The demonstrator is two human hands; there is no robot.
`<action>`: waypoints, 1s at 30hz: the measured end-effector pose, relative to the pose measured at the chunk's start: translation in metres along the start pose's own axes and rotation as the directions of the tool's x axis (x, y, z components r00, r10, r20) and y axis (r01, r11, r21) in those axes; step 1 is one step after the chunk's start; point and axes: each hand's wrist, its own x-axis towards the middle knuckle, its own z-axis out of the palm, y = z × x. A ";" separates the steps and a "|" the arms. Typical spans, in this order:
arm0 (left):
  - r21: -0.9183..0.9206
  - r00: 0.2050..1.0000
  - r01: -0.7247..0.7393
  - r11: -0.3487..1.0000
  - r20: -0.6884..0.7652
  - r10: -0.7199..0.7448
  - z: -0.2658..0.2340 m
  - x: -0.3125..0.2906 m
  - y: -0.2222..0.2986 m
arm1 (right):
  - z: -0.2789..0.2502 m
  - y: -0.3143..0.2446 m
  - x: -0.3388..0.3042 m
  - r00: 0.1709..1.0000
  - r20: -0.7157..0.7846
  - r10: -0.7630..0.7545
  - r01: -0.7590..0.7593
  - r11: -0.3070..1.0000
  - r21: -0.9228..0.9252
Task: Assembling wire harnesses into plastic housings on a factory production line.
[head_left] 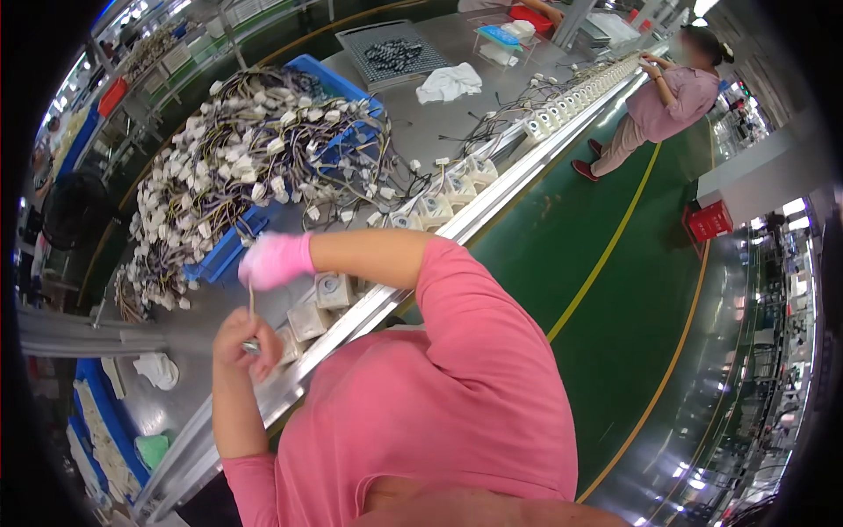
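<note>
My right hand, in a pink and white glove, is closed over the top of a pale cable. The cable runs down to my bare left hand, whose fingers are curled around its lower end. A small shiny piece shows between the left fingers, too small to identify. Beside my hands, white square box-like units stand along the metal rail, one with a round opening on top. Behind the gloved hand, a big heap of wire harnesses with white connectors spills over blue bins.
The metal rail runs diagonally past my body, with a row of white units farther along. A grey perforated tray with dark parts and a white cloth lie at the back. Another person stands at the far right.
</note>
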 end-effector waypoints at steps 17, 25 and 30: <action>-0.197 0.665 -0.453 0.869 -0.724 0.183 -0.006 0.042 -0.039 | 0.017 -0.046 -0.052 0.896 -0.397 0.200 -0.228 0.973 -0.026; -0.234 0.677 -0.210 0.949 -0.736 -0.032 -0.024 0.029 -0.048 | 0.008 -0.039 -0.076 0.878 -0.370 0.304 -0.221 0.943 0.249; -0.526 0.720 -0.293 0.798 -0.671 -0.178 -0.003 0.030 -0.031 | 0.002 -0.049 -0.080 0.847 -0.468 0.251 -0.130 0.953 0.275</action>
